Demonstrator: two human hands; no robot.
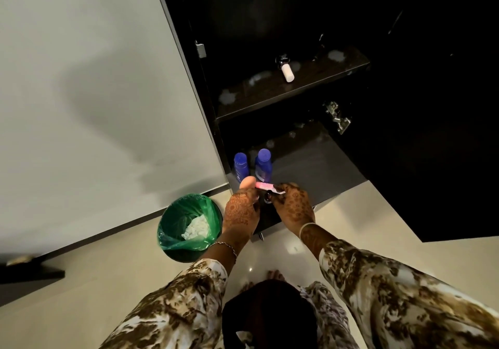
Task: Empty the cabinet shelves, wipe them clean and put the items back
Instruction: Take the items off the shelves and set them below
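Hands meet at the front of the cabinet's lower shelf: left hand and right hand both pinch a small pink item between curled fingers. Two blue bottles stand just behind it. A white bottle lies on the upper shelf.

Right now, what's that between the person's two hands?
In the head view, a small pink item spans the gap between the left hand and the right hand; each pinches one end.
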